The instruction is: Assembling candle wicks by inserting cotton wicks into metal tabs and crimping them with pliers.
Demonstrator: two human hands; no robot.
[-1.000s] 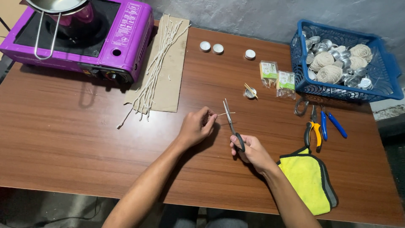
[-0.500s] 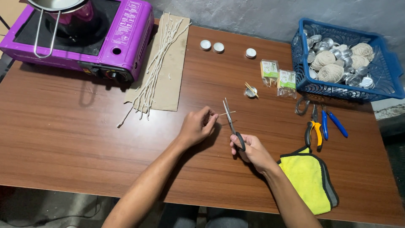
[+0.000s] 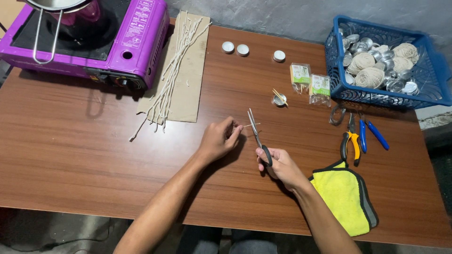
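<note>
Head view, left hand [image 3: 217,140] pinching thin pale wick [image 3: 250,125]; right hand [image 3: 281,165] grasping slim steel scissors [image 3: 256,134], wooden table [image 3: 94,155]

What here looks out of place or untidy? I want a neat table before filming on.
Nothing is spilled or broken. The pale wicks lie in a loose pile, and a few trail off the cardboard onto the table. The left hand pinches a short wick; the right hand holds scissors at it.
</note>
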